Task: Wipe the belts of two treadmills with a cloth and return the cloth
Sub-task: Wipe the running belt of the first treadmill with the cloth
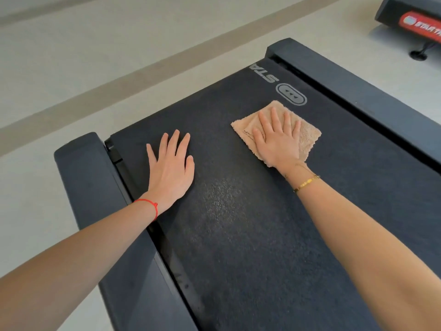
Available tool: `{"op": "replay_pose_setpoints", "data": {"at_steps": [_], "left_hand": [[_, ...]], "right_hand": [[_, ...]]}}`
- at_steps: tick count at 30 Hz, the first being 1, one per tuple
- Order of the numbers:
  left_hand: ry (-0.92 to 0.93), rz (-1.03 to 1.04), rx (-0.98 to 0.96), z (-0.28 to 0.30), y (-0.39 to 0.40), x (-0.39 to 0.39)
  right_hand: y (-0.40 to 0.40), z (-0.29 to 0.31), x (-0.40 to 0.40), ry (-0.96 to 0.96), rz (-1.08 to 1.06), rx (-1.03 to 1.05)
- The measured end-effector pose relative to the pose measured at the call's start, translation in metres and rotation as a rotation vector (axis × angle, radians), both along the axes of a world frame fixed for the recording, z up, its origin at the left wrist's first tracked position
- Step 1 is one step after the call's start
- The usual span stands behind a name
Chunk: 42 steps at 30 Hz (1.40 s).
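From the head camera we see the right hand (279, 137) spread flat, fingers straight, pressing a folded tan cloth (307, 137) onto the belt (238, 223) near its printed logo (291, 94), likely to bear down evenly while wiping. The left hand (170, 166) lies open on the bare belt beside the side rail (95, 199) (probably as a brace). The cloth looks fluffy, the belt grainy and matte.

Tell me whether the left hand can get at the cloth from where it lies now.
Probably yes. The left hand lies flat on the belt, with only bare belt between it and the cloth. But the right hand presses on most of the cloth, so only its edges are free to take.
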<state>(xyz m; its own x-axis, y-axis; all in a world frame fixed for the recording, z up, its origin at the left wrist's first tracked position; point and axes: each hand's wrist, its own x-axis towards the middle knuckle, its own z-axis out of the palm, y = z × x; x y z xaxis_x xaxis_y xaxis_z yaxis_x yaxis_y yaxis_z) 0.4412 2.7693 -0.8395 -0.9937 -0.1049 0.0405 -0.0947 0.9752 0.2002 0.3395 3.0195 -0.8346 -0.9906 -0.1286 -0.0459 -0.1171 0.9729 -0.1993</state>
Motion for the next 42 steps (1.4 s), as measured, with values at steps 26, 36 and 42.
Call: {"op": "replay_pose_setpoints", "data": {"at_steps": [26, 36, 42], "left_hand": [[0.014, 0.020, 0.004, -0.005, 0.005, 0.001], [0.012, 0.010, 0.021, -0.003, 0.004, 0.002], [0.003, 0.016, 0.035, 0.000, 0.006, 0.003]], "right_hand": [[-0.058, 0.007, -0.023, -0.025, 0.082, 0.060], [0.011, 0.001, 0.030, -0.014, -0.078, 0.056], [0.002, 0.005, 0.053, -0.056, -0.178, 0.039]]}}
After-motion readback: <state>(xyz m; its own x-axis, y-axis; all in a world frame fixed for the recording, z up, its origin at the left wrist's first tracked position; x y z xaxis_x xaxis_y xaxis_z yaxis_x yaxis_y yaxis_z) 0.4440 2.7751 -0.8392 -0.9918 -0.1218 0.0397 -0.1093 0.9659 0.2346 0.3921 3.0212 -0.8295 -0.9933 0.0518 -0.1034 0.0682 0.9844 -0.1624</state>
